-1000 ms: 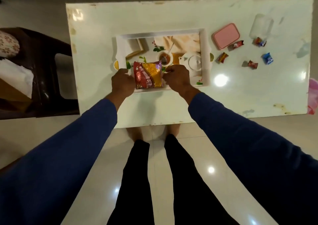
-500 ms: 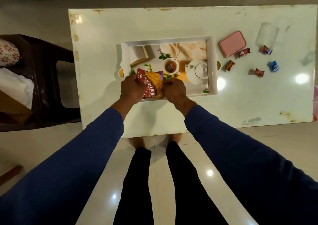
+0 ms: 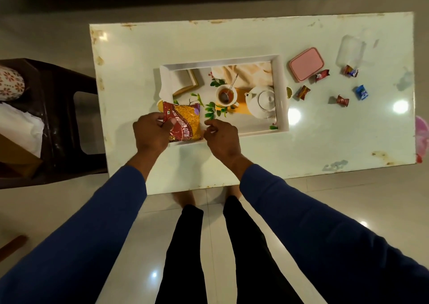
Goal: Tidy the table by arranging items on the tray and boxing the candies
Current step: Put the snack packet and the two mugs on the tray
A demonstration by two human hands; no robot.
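The left hand gripped the snack packet, thumb pressed on its red edge, at the near left corner of the white tray. The right hand hovered just beside the packet, fingers loosely curled and holding nothing. Farther right on the table lay a pink lid, a clear box and five scattered candies.

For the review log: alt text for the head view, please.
The left hand grips a red and yellow snack packet at the near-left corner of a white tray; the right hand is beside it. Five candies and a pink lid lie right.
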